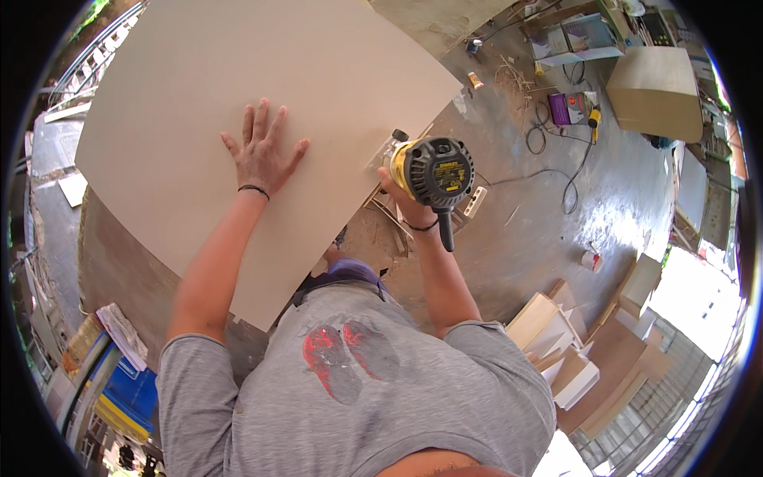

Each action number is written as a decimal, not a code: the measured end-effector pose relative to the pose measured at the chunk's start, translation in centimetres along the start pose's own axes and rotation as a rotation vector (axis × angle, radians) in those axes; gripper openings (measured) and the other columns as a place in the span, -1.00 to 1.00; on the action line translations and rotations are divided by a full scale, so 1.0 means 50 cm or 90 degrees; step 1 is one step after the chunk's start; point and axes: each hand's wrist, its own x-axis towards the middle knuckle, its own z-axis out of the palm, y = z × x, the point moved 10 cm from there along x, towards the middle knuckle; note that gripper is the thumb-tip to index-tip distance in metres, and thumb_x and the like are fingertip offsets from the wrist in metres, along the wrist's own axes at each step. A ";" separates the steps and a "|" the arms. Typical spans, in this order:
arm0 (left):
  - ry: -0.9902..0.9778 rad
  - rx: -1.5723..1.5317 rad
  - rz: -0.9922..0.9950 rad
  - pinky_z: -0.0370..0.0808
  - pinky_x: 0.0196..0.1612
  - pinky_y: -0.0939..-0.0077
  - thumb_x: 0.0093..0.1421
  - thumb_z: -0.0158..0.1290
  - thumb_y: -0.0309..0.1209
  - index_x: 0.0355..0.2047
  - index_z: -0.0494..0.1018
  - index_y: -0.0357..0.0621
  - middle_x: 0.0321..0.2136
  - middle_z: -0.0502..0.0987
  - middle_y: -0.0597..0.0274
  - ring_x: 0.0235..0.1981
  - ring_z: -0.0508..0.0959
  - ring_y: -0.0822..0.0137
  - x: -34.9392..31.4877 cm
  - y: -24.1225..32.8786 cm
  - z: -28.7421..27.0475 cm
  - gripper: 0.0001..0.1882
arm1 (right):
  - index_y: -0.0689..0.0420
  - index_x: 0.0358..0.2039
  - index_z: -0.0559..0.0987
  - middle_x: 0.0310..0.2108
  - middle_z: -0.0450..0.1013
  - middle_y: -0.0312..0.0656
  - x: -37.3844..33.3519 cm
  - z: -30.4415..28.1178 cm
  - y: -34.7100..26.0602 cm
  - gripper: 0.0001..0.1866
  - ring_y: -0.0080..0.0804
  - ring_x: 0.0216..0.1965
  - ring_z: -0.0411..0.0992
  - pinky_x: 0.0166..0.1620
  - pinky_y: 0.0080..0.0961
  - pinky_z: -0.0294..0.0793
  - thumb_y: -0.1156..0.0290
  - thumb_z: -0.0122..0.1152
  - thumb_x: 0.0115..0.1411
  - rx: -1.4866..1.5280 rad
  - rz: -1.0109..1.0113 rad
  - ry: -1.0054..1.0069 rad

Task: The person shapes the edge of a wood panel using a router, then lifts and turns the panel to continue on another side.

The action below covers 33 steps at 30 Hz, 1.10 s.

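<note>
A large pale board lies flat in front of me. My left hand rests palm down on it, fingers spread. At the board's right edge stands a yellow and black trim router, its black cord end pointing back toward me. My right hand is wrapped round the router's body from the near side; the thumb shows at its left, while the other fingers are hidden behind the motor. The router's clear base sits over the board's edge. Its bit cannot be seen.
A cable runs across the floor at the right to a purple box. A power strip lies below the router. Wooden panels and boxes stand at the lower right, a cabinet at the far right. Wood scraps litter the floor.
</note>
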 end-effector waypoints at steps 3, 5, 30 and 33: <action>-0.025 0.014 -0.011 -0.30 0.26 -0.42 0.16 -0.10 0.23 0.29 0.12 0.33 0.37 -0.07 0.39 0.40 -0.18 0.28 0.001 -0.001 0.001 -0.27 | 0.18 -0.13 0.48 -0.22 0.46 -0.25 0.033 -0.022 -0.014 -0.51 -0.45 -0.24 0.44 -0.14 -0.47 0.47 0.38 0.48 -0.07 0.042 0.018 0.014; -0.045 0.023 -0.020 -0.30 0.27 -0.40 0.16 -0.12 0.25 0.30 0.09 0.35 0.38 -0.10 0.41 0.41 -0.20 0.30 0.003 -0.001 0.003 -0.26 | 0.20 -0.13 0.47 -0.21 0.46 -0.25 0.056 -0.035 0.001 -0.49 -0.45 -0.23 0.45 -0.13 -0.48 0.49 0.41 0.49 -0.09 0.076 0.008 0.042; -0.082 0.031 -0.037 -0.32 0.29 -0.35 0.16 -0.13 0.25 0.32 0.06 0.34 0.39 -0.15 0.44 0.41 -0.24 0.34 0.005 -0.001 0.006 -0.24 | 0.23 -0.22 0.53 -0.26 0.54 -0.21 0.372 -0.257 0.297 -0.46 -0.41 -0.24 0.53 -0.11 -0.49 0.49 0.40 0.55 -0.26 0.197 -0.032 0.286; -0.075 0.023 -0.035 -0.32 0.28 -0.36 0.15 -0.12 0.25 0.31 0.08 0.34 0.39 -0.13 0.43 0.41 -0.23 0.33 -0.001 -0.001 0.005 -0.24 | 0.24 -0.20 0.53 -0.26 0.54 -0.20 0.356 -0.268 0.269 -0.45 -0.41 -0.24 0.53 -0.11 -0.50 0.50 0.42 0.55 -0.26 0.189 -0.031 0.271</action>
